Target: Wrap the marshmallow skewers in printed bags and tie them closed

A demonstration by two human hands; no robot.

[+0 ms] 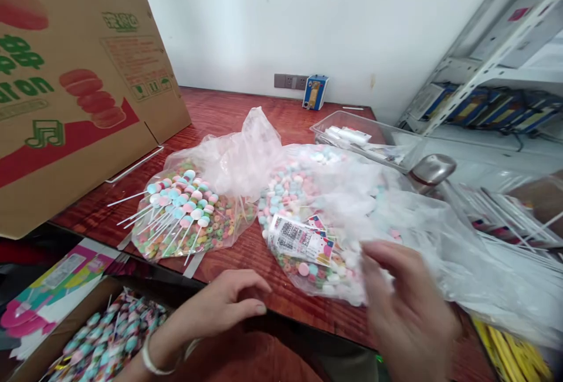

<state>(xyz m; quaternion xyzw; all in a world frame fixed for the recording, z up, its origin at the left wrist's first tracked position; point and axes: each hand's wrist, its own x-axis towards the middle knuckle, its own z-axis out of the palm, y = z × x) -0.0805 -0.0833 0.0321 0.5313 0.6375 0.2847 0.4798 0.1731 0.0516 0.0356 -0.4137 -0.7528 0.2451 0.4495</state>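
Note:
My left hand point(233, 300), with a bangle on the wrist, hovers by the front table edge. Its thumb and index finger are apart, with nothing between them. My right hand point(404, 306) is smeared by motion in front of a clear bag of marshmallows point(290, 188); I cannot make out anything in its fingers. A printed packet point(294, 238) lies on that bag, above ring-shaped cereal and loose marshmallows. To the left, several marshmallow skewers point(182, 197) on white sticks rest on a clear bag of coloured cereal rings point(224, 220).
A large cardboard box point(88, 77) stands at the left. Below the table edge, an open carton point(73, 317) holds wrapped skewers. A clear plastic tray point(338, 118), a metal cup point(433, 168) and a blue-white box point(315, 92) sit farther back. White shelving point(488, 71) borders the right.

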